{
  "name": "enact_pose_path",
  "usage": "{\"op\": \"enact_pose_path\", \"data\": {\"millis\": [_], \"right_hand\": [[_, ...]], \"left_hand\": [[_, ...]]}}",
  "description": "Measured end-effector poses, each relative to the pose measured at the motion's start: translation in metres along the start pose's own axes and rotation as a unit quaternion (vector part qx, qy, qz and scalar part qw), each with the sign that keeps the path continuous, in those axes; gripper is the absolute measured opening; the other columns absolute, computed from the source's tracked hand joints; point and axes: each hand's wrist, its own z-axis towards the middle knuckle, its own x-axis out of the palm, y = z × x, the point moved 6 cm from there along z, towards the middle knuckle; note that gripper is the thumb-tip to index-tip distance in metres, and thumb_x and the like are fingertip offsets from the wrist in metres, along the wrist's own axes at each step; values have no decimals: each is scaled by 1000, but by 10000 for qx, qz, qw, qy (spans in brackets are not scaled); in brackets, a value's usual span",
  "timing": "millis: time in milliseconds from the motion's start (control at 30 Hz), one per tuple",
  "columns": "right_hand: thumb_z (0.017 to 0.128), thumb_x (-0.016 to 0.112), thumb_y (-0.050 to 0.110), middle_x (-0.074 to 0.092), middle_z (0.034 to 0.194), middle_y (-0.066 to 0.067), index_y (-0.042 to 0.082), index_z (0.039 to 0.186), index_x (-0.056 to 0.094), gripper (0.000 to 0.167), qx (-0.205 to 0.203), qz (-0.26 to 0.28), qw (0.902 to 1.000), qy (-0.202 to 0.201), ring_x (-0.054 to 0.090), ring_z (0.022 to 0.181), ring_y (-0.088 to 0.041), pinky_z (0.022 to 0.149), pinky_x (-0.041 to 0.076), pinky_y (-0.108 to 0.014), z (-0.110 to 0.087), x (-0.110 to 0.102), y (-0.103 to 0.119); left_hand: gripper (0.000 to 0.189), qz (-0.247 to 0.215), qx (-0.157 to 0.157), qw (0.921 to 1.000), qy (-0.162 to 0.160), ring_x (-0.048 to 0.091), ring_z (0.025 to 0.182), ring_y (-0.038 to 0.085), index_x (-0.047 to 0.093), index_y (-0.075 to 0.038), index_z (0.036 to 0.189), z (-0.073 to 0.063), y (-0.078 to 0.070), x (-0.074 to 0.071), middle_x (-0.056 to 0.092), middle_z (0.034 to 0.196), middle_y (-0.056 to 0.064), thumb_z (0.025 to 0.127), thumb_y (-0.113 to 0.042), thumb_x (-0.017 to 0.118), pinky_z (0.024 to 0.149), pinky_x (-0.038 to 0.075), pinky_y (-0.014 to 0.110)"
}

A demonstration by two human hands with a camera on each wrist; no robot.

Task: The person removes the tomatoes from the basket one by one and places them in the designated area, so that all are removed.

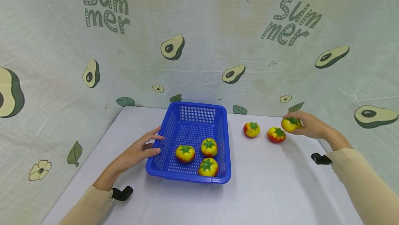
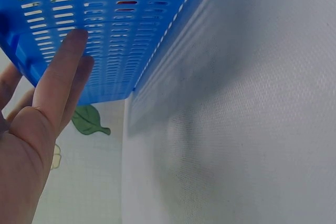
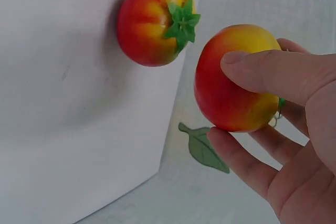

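Note:
A blue plastic basket [image 1: 188, 176] stands on the table with 3 red-and-yellow toy tomatoes in it, one of them a tomato [image 1: 185, 154] at the left. My left hand [image 1: 138, 152] is at the basket's left side, its fingers extended at the rim; the left wrist view shows fingers [image 2: 65, 69] against the slotted outer wall. Out at the right, my right hand [image 1: 310, 125] holds a tomato [image 3: 236, 85] between thumb and fingers, above the tabletop. Beside it lies a tomato [image 1: 276, 135], and another tomato [image 1: 251, 129] sits farther left.
The white table [image 1: 258, 190] meets a hanging cloth [image 1: 199, 20] printed with avocados and "summer" lettering at the back. This cloth also runs along both sides. A black wrist mount [image 1: 122, 193] shows at the left cuff, a second wrist mount [image 1: 321, 159] at the right.

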Motion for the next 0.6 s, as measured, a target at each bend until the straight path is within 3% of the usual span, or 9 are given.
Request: {"op": "enact_pose_path", "data": {"millis": [267, 600], "right_hand": [[89, 81, -1, 55, 144, -33, -1, 142, 61, 57, 124, 21, 9999, -66, 50, 127, -52, 105, 43, -77, -7, 2, -15], [89, 82, 2, 55, 143, -34, -3, 145, 58, 61, 409, -47, 9991, 18, 51, 123, -53, 102, 47, -75, -10, 10, -40]], "left_hand": [[47, 5, -31, 10000, -36, 30, 153, 54, 58, -15, 149, 0, 0, 0, 13, 179, 11, 104, -24, 69, 117, 37, 71], [47, -4, 8, 10000, -36, 21, 158, 52, 58, -15, 149, 0, -1, 0, 14, 179, 11, 104, -22, 69, 119, 29, 75]]}}
